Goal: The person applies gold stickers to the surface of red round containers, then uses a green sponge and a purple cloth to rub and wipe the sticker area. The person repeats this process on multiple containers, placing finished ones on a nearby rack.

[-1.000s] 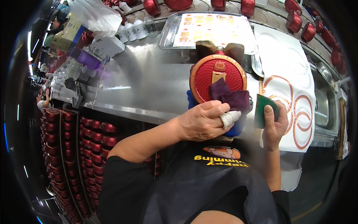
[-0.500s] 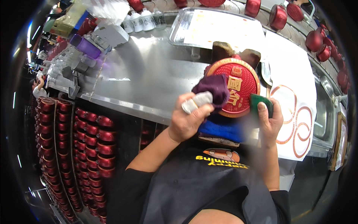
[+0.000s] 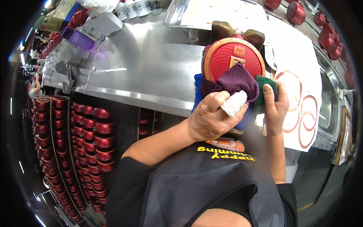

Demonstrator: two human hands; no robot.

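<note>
A round, flat-faced red bottle (image 3: 223,62) with a gold rim and raised gold lettering lies face up, its neck between two worn brown blocks (image 3: 252,38). My left hand (image 3: 208,117) is closed around a purple cloth (image 3: 236,80), pressed against the lower part of the bottle's face and hiding part of the lettering. White wrapping (image 3: 234,103) covers one finger of that hand. Beside the bottle's right edge, my right hand (image 3: 275,106) grips a flat green scraper-like piece (image 3: 266,89) between thumb and fingers. Blue cloth (image 3: 197,90) shows under the bottle.
A steel worktop (image 3: 147,72) spreads to the left. White paper with red-gold ring decals (image 3: 289,90) lies on the right, near a sink (image 3: 328,121). A tray (image 3: 174,15) holds a decal sheet. Stacked red bottles (image 3: 104,140) stand lower left; white bottles (image 3: 141,8) at the back.
My left hand and the purple cloth have moved right across the bottle's face, uncovering its left side and covering the lower lettering. The green piece stays by the right edge. The view has shifted slightly.
</note>
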